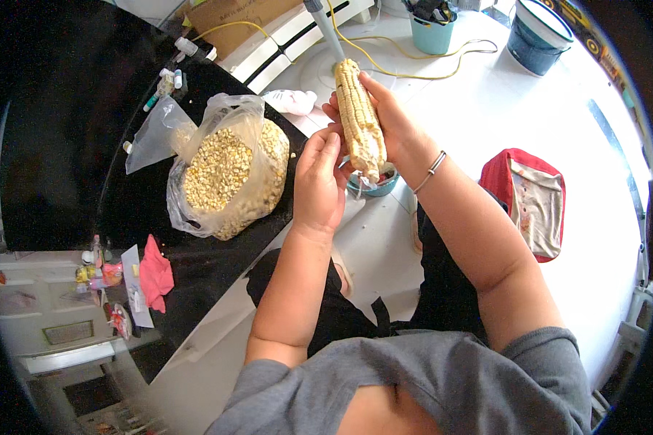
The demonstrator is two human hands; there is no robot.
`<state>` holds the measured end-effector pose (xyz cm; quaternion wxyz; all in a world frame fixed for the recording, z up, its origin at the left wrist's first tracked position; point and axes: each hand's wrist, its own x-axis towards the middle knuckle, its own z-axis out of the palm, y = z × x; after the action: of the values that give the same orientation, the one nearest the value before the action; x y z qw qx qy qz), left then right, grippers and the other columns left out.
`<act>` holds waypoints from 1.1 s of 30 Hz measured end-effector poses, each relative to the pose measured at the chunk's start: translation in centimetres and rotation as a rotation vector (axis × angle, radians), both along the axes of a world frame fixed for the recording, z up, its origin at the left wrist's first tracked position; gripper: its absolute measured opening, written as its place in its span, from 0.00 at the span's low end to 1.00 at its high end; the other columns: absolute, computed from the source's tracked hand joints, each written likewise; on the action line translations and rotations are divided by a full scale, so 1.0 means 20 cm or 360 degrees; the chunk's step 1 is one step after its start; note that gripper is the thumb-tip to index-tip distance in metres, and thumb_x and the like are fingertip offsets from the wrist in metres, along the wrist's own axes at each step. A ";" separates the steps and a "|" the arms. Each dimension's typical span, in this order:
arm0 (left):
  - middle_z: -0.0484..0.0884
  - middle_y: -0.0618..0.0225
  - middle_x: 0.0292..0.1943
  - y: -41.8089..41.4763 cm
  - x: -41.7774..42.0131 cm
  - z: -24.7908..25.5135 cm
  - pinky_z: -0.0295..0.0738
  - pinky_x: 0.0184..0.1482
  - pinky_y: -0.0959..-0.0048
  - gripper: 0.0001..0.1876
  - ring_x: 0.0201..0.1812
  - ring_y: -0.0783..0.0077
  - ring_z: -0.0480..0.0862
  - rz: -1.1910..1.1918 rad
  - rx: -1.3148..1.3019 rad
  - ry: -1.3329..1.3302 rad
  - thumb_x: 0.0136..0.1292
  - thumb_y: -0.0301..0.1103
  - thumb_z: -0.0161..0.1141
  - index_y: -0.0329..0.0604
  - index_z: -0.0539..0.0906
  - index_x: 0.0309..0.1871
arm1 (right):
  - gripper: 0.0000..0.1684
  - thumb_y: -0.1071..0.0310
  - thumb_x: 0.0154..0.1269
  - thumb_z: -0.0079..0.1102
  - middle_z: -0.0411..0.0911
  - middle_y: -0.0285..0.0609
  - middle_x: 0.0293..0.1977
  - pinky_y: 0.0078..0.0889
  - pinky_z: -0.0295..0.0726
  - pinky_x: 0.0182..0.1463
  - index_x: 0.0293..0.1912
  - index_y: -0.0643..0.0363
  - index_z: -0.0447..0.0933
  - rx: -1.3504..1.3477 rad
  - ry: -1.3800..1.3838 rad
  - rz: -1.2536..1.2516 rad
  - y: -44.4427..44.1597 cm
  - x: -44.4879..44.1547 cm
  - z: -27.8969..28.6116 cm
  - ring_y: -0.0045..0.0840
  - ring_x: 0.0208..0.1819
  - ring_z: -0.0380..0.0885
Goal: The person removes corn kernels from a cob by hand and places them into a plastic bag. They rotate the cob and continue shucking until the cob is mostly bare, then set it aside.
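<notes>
A pale corn cob (358,117) is held up before me, most of its kernels on and some gone near the lower end. My right hand (394,119) grips it from the right side, with the thumb near its top. On the left, my left hand (322,179) has its fingers curled behind the cob's lower part, its thumb beside it; those fingertips are partly hidden. A clear plastic bag full of loose corn kernels (217,168) stands on the black table (212,272) to the left. Under the cob, a small teal basin (383,187) shows in part.
A red-edged cushion (538,206) lies to the right. Farther off stand a light teal bucket (434,35), a blue bucket (536,41) and a grey pole (326,27), with a yellow cord (408,54) across the floor. A pink cloth (155,274) lies on the table.
</notes>
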<state>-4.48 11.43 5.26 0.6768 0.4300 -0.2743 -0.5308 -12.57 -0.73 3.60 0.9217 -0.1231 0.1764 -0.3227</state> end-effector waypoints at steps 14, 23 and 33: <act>0.80 0.64 0.43 -0.06 -0.01 0.11 0.77 0.42 0.74 0.13 0.41 0.75 0.81 -0.0046 -0.0009 -0.0204 0.73 0.35 0.46 0.36 0.75 0.50 | 0.27 0.44 0.72 0.39 0.77 0.51 0.34 0.39 0.84 0.33 0.51 0.59 0.67 0.0216 -0.0360 0.0150 -0.10 0.00 -0.05 0.37 0.30 0.78; 0.81 0.64 0.40 -0.09 -0.01 0.03 0.79 0.35 0.74 0.14 0.35 0.74 0.82 0.0043 0.0141 -0.0067 0.73 0.40 0.47 0.39 0.75 0.49 | 0.29 0.42 0.71 0.42 0.79 0.46 0.32 0.35 0.84 0.36 0.42 0.61 0.71 0.0124 -0.0137 -0.0125 -0.07 0.00 -0.03 0.31 0.31 0.80; 0.81 0.61 0.28 -0.05 -0.01 -0.05 0.71 0.26 0.75 0.21 0.23 0.73 0.77 -0.0261 0.0153 0.0329 0.73 0.50 0.42 0.41 0.77 0.47 | 0.33 0.37 0.68 0.46 0.78 0.46 0.38 0.33 0.82 0.45 0.46 0.62 0.71 -0.0166 0.0067 -0.0395 -0.04 0.01 0.02 0.28 0.40 0.80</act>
<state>-4.67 10.36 4.30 0.6345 0.3811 -0.2114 -0.6384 -12.42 -1.53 3.97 0.8632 -0.1549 0.1924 -0.4402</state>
